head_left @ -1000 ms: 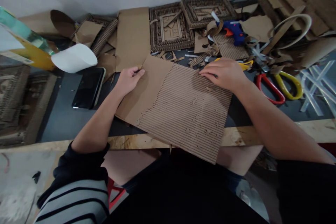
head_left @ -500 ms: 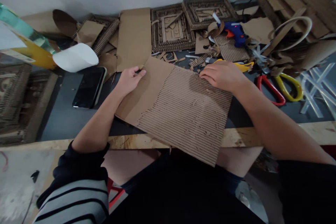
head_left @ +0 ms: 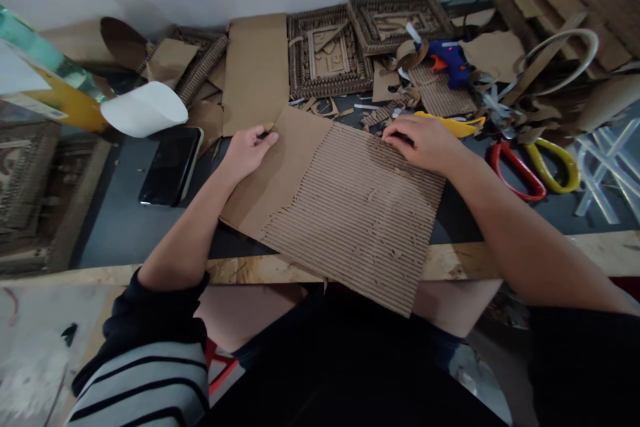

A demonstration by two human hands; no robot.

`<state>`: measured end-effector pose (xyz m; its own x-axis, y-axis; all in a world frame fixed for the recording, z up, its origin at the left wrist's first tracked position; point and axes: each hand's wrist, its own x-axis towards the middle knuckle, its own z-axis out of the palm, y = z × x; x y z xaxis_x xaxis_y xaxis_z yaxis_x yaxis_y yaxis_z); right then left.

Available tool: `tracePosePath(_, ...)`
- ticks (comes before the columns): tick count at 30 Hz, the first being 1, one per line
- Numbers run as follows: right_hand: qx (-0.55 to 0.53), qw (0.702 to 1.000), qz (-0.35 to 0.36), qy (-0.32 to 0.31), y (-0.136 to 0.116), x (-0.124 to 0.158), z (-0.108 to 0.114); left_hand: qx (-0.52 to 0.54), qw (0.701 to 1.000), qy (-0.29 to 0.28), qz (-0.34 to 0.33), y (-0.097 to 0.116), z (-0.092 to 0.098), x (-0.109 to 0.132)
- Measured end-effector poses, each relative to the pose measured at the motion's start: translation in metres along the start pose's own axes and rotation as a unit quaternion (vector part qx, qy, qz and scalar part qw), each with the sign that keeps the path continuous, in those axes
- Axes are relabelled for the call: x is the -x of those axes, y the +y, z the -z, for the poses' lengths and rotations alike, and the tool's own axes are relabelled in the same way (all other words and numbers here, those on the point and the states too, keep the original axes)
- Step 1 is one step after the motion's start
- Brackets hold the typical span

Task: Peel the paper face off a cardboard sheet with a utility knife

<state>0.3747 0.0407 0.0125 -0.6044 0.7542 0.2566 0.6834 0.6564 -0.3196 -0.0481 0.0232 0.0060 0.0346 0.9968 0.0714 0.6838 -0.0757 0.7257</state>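
A cardboard sheet [head_left: 345,200] lies at an angle across the table's front edge, its near corner jutting out over my lap. Smooth brown paper covers its left part; on the rest the corrugated ridges are bare, dotted with small torn paper bits. My left hand [head_left: 250,152] grips the far left edge, thumb on top and fingers partly hidden. At the far right edge, the fingers of my right hand [head_left: 417,140] are pinched together on the ridged surface. Any small scrap between those fingertips is too hard to make out.
A phone [head_left: 171,165] and a white curled paper cup [head_left: 145,109] are on the left. Behind stand corrugated cardboard frames [head_left: 330,53]. To the right are a blue glue gun [head_left: 450,61], red-and-yellow-handled scissors [head_left: 517,172], clear glue sticks [head_left: 595,180] and cardboard scraps.
My right hand has shifted slightly, and its fingers have lifted and bent a little more at the sheet's far edge. My left hand and the sheet have stayed in place.
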Motion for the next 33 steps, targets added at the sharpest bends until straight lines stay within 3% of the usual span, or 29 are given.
tracePosePath(7,-0.026,0.999,0.016,-0.018,0.003,0.006,0.015,-0.027,0.999,0.010,0.014,0.003,-0.003,0.002)
tracePosePath(13,0.090,0.994,0.032,-0.046,-0.019,0.000,0.021,-0.022,1.000,0.008,0.016,0.010,-0.003,0.003)
tracePosePath(19,0.176,0.983,-0.005,-0.054,-0.035,-0.005,0.019,-0.029,0.999,0.005,0.028,0.007,-0.003,0.002)
tracePosePath(28,0.062,0.993,-0.076,0.060,-0.016,-0.003,-0.009,0.038,0.999,0.035,0.002,0.008,-0.006,0.004)
tracePosePath(33,-0.001,0.995,-0.092,0.038,-0.012,-0.003,0.000,0.058,0.998,0.027,0.011,0.014,-0.006,0.004)
